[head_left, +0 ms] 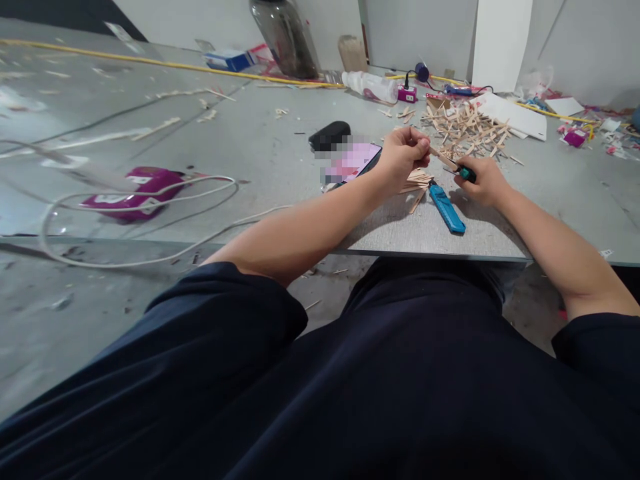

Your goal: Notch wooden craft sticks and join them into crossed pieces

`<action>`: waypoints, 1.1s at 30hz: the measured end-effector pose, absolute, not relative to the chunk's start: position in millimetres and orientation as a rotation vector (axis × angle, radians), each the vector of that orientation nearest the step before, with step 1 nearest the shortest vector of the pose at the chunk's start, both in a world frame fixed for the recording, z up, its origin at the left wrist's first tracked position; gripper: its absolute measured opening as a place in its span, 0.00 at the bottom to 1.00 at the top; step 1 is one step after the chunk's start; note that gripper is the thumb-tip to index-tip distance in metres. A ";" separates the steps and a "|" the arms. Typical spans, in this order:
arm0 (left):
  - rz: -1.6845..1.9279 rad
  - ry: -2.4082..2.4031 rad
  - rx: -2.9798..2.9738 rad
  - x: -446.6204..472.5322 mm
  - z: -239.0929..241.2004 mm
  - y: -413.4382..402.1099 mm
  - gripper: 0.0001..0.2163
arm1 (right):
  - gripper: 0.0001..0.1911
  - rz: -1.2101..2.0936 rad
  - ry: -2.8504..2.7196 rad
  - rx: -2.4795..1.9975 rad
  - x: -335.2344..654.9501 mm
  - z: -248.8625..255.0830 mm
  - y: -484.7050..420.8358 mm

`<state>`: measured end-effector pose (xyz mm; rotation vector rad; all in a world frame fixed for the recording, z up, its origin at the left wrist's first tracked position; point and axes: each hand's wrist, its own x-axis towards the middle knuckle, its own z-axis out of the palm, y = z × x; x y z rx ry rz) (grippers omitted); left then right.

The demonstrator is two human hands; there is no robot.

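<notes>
A thin flat wooden stick (441, 159) is pinched in the closed fingers of my left hand (403, 157). My right hand (483, 181) is wrapped round a small green-and-black cutter (467, 175), whose narrow metal end meets the far end of the stick. The exact shape of that end is too small to tell. Under my hands lies a small bundle of wooden sticks (417, 179). Just nearer to me, a blue utility knife (447, 210) rests on the table. Behind both hands is a loose heap of wooden sticks (465, 127).
Left of my hands are a phone (357, 162) and a black case (330, 135). A purple power strip (137, 193) with a looping white cable lies at the left. Along the back stand a plastic bottle (370, 87), a large dark jar (285, 40) and white sheets (515, 115).
</notes>
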<state>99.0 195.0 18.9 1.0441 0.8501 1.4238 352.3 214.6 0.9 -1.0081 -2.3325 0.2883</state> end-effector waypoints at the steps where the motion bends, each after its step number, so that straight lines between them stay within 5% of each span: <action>1: 1.424 0.851 1.047 99.1 19.3 194.9 0.14 | 0.18 0.291 -2.333 -1.012 351.8 1.3 213.8; 33: 1.068 0.621 0.892 97.5 16.1 198.8 0.12 | 0.17 0.299 -2.323 -0.934 355.3 1.7 214.1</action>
